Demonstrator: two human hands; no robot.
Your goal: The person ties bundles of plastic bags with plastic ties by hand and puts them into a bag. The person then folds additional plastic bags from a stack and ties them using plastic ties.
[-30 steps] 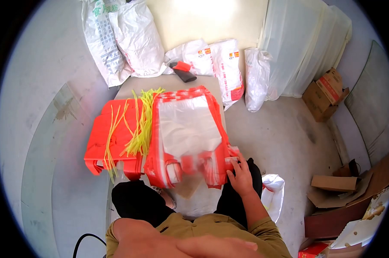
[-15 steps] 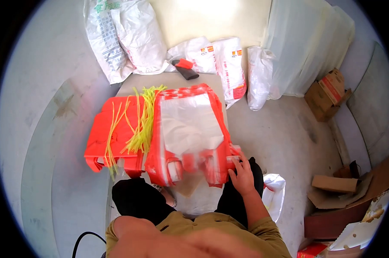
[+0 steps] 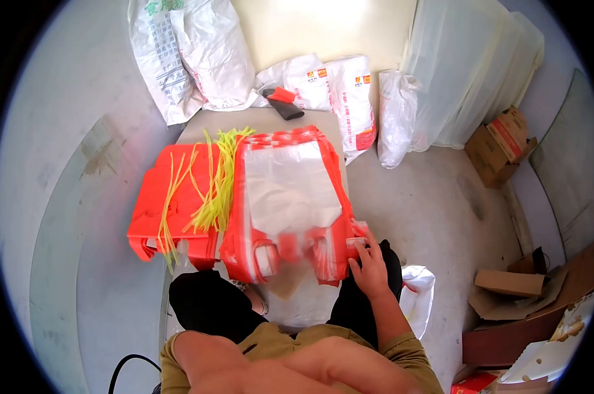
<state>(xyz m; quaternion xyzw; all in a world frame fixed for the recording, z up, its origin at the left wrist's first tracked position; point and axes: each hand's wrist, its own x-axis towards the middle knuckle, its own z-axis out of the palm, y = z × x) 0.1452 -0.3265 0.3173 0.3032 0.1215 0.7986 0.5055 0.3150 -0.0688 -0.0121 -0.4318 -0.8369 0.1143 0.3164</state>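
Observation:
A stack of red-edged plastic bags [image 3: 294, 190] with pale see-through middles lies in front of me, handles toward my lap. My right hand [image 3: 370, 268] rests at the stack's lower right corner, fingers apart and touching the red and white plastic edge. Close to the camera, my left hand [image 3: 349, 361] crosses in front of my chest; its fingers are not clear. Left of the bags sits a pile of folded red bags [image 3: 154, 210]. A bunch of yellow-green strips [image 3: 219, 190] lies over the gap between the two piles.
White printed sacks [image 3: 211, 59] stand along the far side. A dark and red object [image 3: 285, 105] lies at the surface's far edge. Cardboard boxes [image 3: 501, 148] and flattened cardboard [image 3: 527, 308] are on the right. An open white bag [image 3: 418, 299] stands by my right leg.
My left hand, blurred before, has shifted slightly and reaches further right across my chest. My right hand stays at the corner of the bag stack.

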